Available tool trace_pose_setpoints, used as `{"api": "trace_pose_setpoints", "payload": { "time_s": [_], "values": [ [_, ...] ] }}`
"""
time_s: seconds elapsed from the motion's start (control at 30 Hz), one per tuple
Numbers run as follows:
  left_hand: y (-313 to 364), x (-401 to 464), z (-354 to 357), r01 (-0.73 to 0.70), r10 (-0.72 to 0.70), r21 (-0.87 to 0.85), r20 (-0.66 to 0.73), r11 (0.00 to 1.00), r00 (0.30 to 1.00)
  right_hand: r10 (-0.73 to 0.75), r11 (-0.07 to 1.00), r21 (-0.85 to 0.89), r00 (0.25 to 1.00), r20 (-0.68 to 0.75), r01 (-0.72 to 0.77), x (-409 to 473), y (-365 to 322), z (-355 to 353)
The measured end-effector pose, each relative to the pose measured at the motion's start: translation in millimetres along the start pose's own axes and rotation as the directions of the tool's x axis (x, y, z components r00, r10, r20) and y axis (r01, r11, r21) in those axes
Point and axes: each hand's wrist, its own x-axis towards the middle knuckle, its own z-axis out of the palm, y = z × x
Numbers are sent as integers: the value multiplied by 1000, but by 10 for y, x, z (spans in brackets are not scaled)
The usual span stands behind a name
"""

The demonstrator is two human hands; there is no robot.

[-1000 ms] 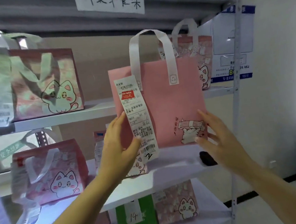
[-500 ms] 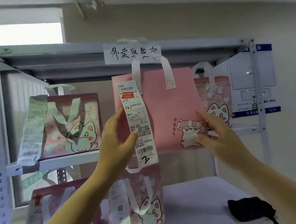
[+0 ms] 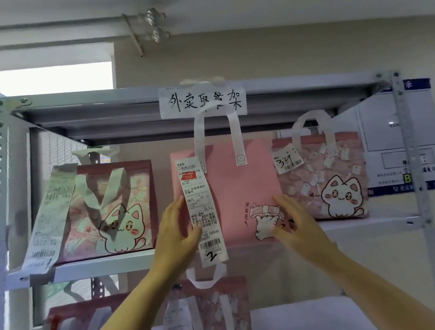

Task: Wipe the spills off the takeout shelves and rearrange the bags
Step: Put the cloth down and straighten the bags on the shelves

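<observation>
Both hands hold the plain pink bag [image 3: 240, 189] by its lower corners at the front of the top shelf [image 3: 363, 224], in the gap between the bag with the long green receipt [image 3: 109, 210] on the left and the cat-print bag marked 324 [image 3: 321, 178] on the right. The left hand [image 3: 176, 232] has its thumb across the receipt marked 2 [image 3: 202, 211], fingers behind the bag's edge. The right hand [image 3: 296, 221] has fingers spread and lightly curled on the lower right corner. The bag's base appears level with the shelf edge; whether it is fully seated cannot be told. Judgement: placement in progress. Recommended: slide the bag straight back, keep it upright, avoid creasing the receipt, keep the 2 facing forward, leave both neighbours undisturbed. The loop handles [image 3: 217, 138] stand close under the paper sign [image 3: 202, 101]; guard against snagging.
</observation>
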Motion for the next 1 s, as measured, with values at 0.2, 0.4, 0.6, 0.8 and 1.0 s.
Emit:
{"api": "trace_pose_setpoints", "payload": {
  "time_s": [0.2,0.4,0.6,0.8,1.0],
  "values": [
    [-297,206,86,-4,-3,222,32,975,999,24,995,-96,996,81,-16,358,150,123],
    [-625,346,80,61,-106,347,112,936,988,33,991,-134,989,145,-14,583,247,278],
    [-760,333,96,88,-133,339,111,937,985,51,994,-99,984,172,-34,674,373,403],
    [-778,265,123,95,-137,383,84,919,987,102,993,-83,980,171,-89,626,477,445],
    [-696,184,75,110,-158,361,107,926,982,86,991,-115,983,161,-67,515,417,403]
  ]
}}
